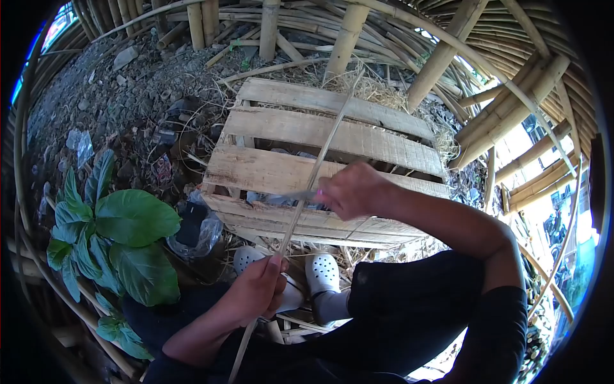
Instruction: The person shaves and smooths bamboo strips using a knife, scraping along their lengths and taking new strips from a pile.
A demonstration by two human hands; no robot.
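A long thin bamboo strip (pixel 325 148) runs slantwise from the top middle, over the slatted wooden crate (pixel 275 168), down to the bottom edge. My left hand (pixel 259 289) is closed around its lower part, above my knees. Farther up, my right hand (pixel 353 192) is closed on a knife (pixel 300 194), whose blurred blade lies across the strip, near its middle. Something small and pink shows at the fingers of my right hand.
Large green leaves (pixel 137 217) stand at the left. Beyond them lie gravel (pixel 134 80) and plastic scraps (pixel 81 146). Bamboo poles (pixel 270 29) line the back and right. White clogs (pixel 322 274) are below the crate, near a black object (pixel 190 224).
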